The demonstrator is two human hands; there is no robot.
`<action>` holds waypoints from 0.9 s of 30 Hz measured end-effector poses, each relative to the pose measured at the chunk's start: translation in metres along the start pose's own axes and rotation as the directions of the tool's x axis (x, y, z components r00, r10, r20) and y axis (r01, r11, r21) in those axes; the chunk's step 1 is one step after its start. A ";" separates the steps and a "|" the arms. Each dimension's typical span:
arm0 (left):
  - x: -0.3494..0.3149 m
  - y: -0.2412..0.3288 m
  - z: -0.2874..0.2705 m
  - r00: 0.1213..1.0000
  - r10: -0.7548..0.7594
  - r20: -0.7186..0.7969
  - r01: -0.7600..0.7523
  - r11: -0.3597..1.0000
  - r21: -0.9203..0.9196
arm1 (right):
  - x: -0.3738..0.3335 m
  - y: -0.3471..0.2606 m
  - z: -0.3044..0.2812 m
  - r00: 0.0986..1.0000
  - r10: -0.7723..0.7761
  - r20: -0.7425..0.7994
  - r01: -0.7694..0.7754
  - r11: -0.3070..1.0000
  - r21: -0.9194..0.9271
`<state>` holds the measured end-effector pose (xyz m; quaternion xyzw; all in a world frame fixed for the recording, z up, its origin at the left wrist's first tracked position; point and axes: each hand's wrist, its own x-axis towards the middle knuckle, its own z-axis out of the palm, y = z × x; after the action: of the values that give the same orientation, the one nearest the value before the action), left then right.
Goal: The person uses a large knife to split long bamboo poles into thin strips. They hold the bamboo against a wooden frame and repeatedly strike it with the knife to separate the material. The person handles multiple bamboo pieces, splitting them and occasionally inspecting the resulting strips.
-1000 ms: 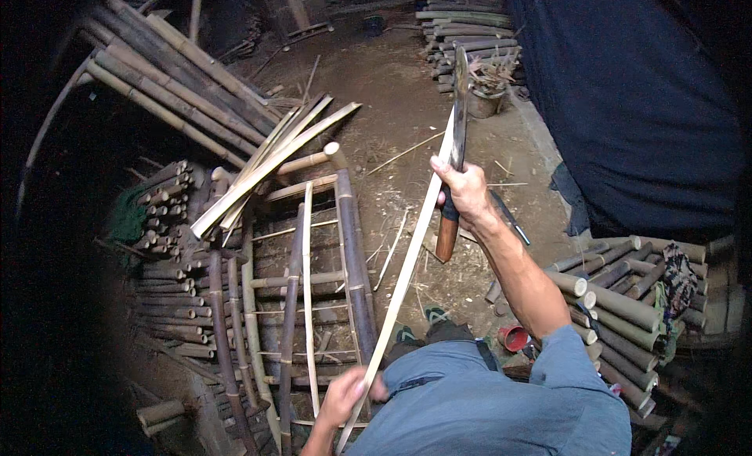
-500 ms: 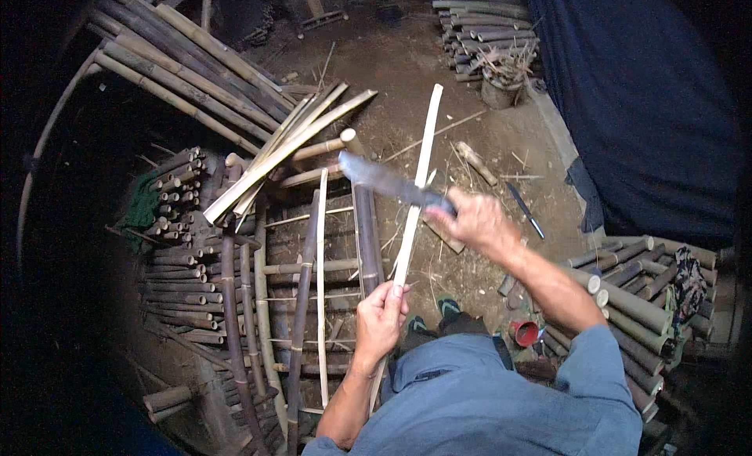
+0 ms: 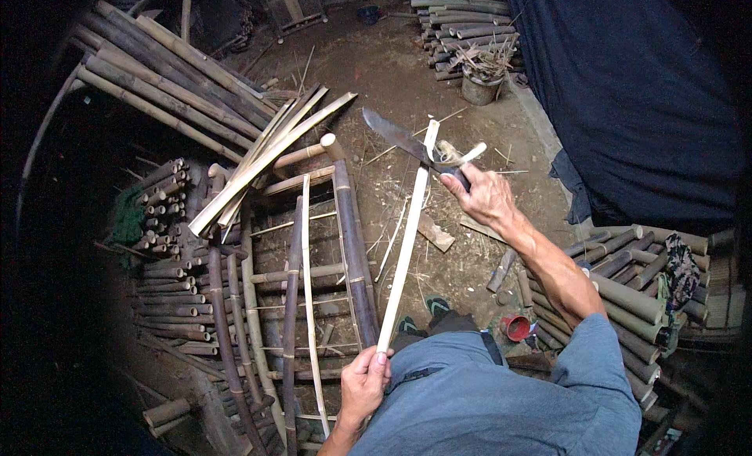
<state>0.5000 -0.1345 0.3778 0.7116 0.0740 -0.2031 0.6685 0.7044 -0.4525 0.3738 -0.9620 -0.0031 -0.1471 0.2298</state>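
Centrally, pale bamboo strip [image 3: 403, 260]: runs long, narrow and flat from 6 o'clock up toward 1 o'clock; looks cream-white and smooth along its face.
Far end: crossed by the knife; continues pale beyond the blade, as whole strip or as peeled sliver, hard to tell.
Pale curl [image 3: 474, 152]: bends upward at 2 o'clock, just beside the right hand; attached or loose, impossible to tell.
Left hand [image 3: 364, 385]: sits at 6 o'clock, closed on the strip's near part, with thumb pressed on top.
Right hand [image 3: 487, 197]: lies toward 3 o'clock, curled firmly round the knife's handle.
Knife [image 3: 395, 135]: slants across the strip, with broad dark blade aimed at 11 to 12 o'clock.
Bamboo frame [image 3: 360, 252]: fills 8 to 9 o'clock; edges close along the strip's left with a thick dark rail.
Split slats [image 3: 274, 154]: lie heaped at 10 o'clock, well apart from the blade tip.
Earth floor [image 3: 352, 60]: stretches away toward 12 o'clock, past the blade; carries chips and slivers nearer the hands.
Dark cloth [image 3: 627, 103]: bounds the floor at 2 o'clock.
Bamboo stack [image 3: 627, 295]: crowds 4 o'clock, beyond the right forearm.
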 end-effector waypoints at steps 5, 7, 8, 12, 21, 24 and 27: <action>-0.002 0.006 -0.003 0.998 0.061 -0.021 -0.059 0.996 0.071 | -0.009 -0.002 0.011 0.865 -0.502 -0.024 0.502 0.865 0.010; -0.010 0.010 0.002 0.998 0.053 -0.025 -0.051 0.996 0.076 | 0.020 0.023 -0.001 0.987 -0.105 -0.120 0.100 0.994 -0.043; -0.007 0.004 0.002 0.999 0.043 -0.027 -0.041 0.997 0.064 | 0.016 0.022 -0.006 0.997 0.055 0.057 -0.058 0.997 0.049; -0.004 0.002 -0.002 0.996 0.064 -0.068 -0.051 0.983 0.175 | -0.030 -0.012 0.005 0.914 -0.342 0.219 0.323 0.939 0.120; -0.003 0.009 0.004 0.997 0.022 -0.069 -0.011 0.989 0.149 | -0.009 0.007 0.003 0.930 -0.209 0.302 0.187 0.977 0.101; -0.002 0.009 0.008 0.998 0.054 -0.023 -0.049 0.982 0.185 | 0.014 0.071 0.008 0.990 -0.136 -0.047 0.133 0.989 -0.066; 0.001 0.011 0.009 0.999 0.028 0.032 -0.032 0.991 0.131 | 0.035 0.104 -0.011 0.918 0.393 -0.056 -0.370 0.898 0.237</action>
<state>0.5033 -0.1450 0.3869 0.7519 0.0394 -0.2081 0.6243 0.7421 -0.5528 0.3467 -0.9033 0.1812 -0.1472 0.3600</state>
